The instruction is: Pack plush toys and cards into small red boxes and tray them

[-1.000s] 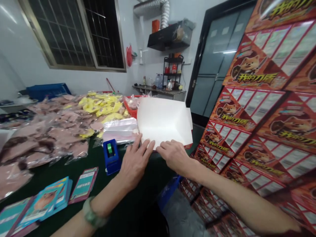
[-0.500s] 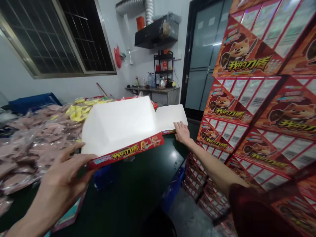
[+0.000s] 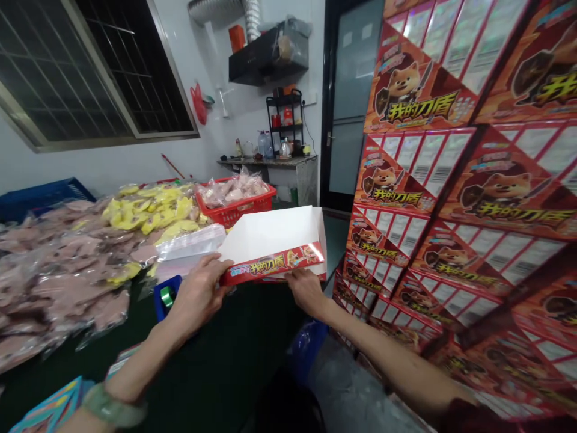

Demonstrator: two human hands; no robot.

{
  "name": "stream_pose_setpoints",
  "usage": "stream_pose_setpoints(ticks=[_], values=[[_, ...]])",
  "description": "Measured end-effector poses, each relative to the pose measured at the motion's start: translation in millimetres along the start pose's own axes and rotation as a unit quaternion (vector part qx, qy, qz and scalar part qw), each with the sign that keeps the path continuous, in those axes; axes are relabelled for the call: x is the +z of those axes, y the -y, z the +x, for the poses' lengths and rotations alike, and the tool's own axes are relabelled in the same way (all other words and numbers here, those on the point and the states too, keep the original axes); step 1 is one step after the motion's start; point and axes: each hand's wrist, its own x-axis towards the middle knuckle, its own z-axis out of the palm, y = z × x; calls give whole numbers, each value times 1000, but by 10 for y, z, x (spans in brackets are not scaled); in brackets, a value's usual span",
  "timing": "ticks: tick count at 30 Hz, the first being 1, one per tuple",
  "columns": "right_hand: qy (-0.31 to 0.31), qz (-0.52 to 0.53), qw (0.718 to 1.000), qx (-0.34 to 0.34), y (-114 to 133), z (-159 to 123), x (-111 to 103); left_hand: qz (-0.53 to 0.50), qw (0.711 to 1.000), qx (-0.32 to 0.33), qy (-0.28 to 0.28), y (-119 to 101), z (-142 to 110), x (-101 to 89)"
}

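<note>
A cardboard display box (image 3: pixel 273 264) with a white inside and a red printed front strip is held up over the dark green table. My left hand (image 3: pixel 202 291) grips its left front corner, thumb on top and fingers below. At the lower front edge, toward the right, my right hand (image 3: pixel 307 291) is closed with its fingers curled under. A second white and red box (image 3: pixel 321 231) shows just behind the first at the right; most of it is hidden. I cannot tell whether the right hand holds one box or both.
Bagged pink pieces (image 3: pixel 67 264) and yellow pieces (image 3: pixel 153 204) heap on the left. A red basket (image 3: pixel 238 204) of bagged items stands behind. A blue tape dispenser (image 3: pixel 166 296) sits near my left hand. Stacked printed cartons (image 3: pixel 406 180) rise on the right.
The first box has moved right and now overlaps the second one. My right hand has come down and left to the first box's lower front edge. My view has shifted rightward.
</note>
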Motion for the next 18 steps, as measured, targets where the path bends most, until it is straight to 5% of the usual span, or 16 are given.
stream_pose_setpoints(ticks=[6, 11, 15, 18], values=[[-30, 27, 998, -48, 158, -123, 34, 202, 977, 30, 64, -229, 196, 297], [-61, 35, 995, -71, 313, -381, 34, 195, 975, 62, 82, -217, 266, 676], [-152, 93, 968, -174, 494, -645, -395, 152, 980, 94, 91, -26, 237, 750], [-130, 90, 984, -83, 431, -414, -891, 111, 983, 113, 97, 36, 265, 782]])
